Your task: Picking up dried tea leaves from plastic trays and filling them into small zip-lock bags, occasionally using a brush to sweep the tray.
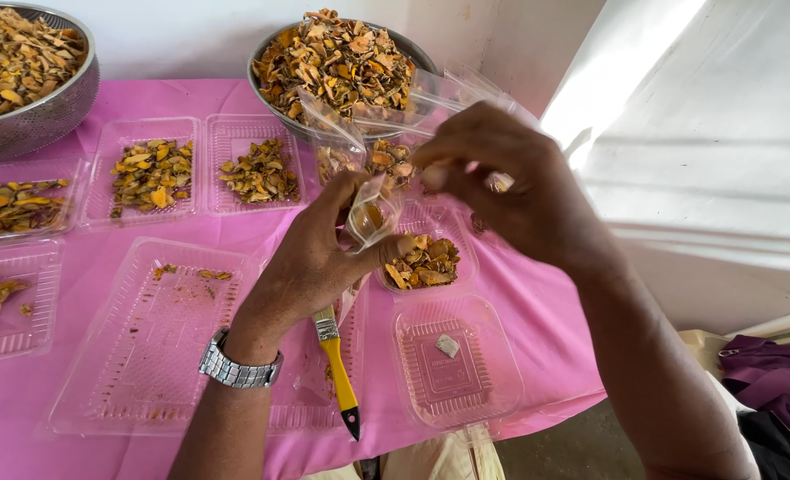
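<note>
Both hands' fingers (373,209) around clear pouch (370,213)

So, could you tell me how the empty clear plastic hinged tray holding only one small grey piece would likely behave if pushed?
The clear plastic hinged tray looks thin and see-through, so it is probably very light and would slide easily on the smooth pink tablecloth. It overhangs the table edge slightly, so a push outward might tip it off. Its thin walls would likely flex.

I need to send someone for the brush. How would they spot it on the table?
Start at the pink cloth and go to its near edge, just below the left hand. The brush lies there across clear trays. It is the only tool: yellow handle, black tip, metal collar.
</note>
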